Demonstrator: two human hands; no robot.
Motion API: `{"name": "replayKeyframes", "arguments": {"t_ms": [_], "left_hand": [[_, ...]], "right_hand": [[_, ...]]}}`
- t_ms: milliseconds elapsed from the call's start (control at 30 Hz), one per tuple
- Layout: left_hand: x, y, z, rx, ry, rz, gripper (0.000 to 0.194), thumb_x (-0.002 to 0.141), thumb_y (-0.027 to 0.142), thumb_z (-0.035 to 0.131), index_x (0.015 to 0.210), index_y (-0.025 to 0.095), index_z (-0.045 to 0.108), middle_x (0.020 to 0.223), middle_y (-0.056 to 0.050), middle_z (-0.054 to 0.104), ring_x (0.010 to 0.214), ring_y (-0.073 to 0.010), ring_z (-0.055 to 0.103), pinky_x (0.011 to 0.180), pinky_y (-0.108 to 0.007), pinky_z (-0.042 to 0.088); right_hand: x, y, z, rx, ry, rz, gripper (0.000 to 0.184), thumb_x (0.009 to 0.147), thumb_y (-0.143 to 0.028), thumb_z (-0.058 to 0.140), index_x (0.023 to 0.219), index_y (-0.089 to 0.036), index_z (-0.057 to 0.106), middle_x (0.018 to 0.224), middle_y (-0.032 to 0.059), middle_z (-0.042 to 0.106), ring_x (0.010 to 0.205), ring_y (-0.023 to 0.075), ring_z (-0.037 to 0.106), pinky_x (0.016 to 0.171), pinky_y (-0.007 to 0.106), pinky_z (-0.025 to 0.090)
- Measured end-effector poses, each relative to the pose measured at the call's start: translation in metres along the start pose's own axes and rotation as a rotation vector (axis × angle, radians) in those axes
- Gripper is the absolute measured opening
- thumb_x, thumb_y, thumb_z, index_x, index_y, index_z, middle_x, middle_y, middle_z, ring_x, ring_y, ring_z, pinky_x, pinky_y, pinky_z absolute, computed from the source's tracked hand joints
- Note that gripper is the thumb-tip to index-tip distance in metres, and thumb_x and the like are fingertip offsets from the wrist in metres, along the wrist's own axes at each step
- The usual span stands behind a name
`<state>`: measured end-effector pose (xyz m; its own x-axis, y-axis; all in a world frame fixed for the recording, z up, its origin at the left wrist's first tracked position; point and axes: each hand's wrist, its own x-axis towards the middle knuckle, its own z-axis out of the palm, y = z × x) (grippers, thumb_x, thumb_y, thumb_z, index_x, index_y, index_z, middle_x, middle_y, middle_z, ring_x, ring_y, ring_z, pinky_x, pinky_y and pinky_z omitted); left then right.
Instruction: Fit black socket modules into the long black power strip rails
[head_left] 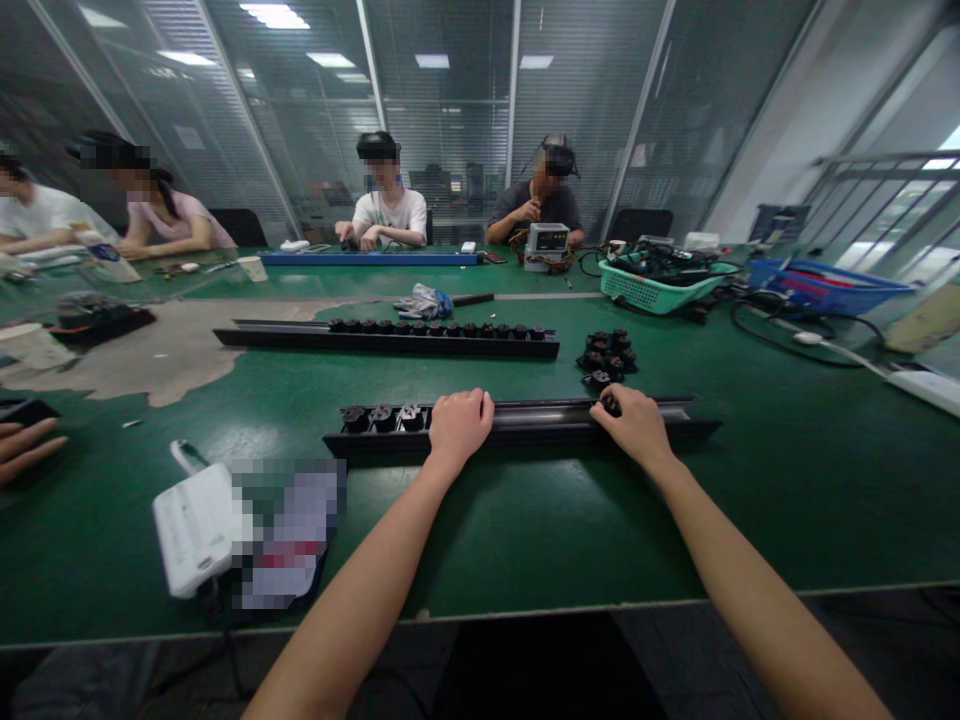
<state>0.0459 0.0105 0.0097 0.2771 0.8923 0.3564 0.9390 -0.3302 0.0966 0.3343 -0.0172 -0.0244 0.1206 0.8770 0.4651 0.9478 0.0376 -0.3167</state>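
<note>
A long black rail (547,420) lies across the green table in front of me. Three black socket modules (382,416) sit in its left end. My left hand (459,425) is closed over the rail just right of those modules. My right hand (636,424) rests further right on the rail, its fingers pinched on a black socket module (611,404) at the rail's channel. A small pile of loose black modules (607,357) lies just beyond the rail.
A second black rail (390,338) filled with several modules lies further back. A white device (196,528) sits at my near left. A green basket (654,284) and blue tray (825,285) stand far right. Several people sit across and left; a person's fingers (26,447) rest at the left edge.
</note>
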Motion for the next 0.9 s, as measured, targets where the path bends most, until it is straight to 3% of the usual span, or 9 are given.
{"name": "replayKeyframes", "arguments": {"t_ms": [900], "left_hand": [[-0.0001,0.0005,0.0001,-0.003,-0.011,-0.003,0.043,0.101,0.036,0.028,0.089,0.018,0.064,0.092,-0.010,0.073,0.085,-0.0225,0.067,0.076,-0.033,0.041]], "right_hand": [[-0.0007,0.0057,-0.0017,-0.011,0.033,0.092,0.023,0.080,-0.044,0.053,0.085,-0.022,0.058,0.088,0.0073,0.066,0.084,0.0249,0.057,0.075,0.035,0.039]]}}
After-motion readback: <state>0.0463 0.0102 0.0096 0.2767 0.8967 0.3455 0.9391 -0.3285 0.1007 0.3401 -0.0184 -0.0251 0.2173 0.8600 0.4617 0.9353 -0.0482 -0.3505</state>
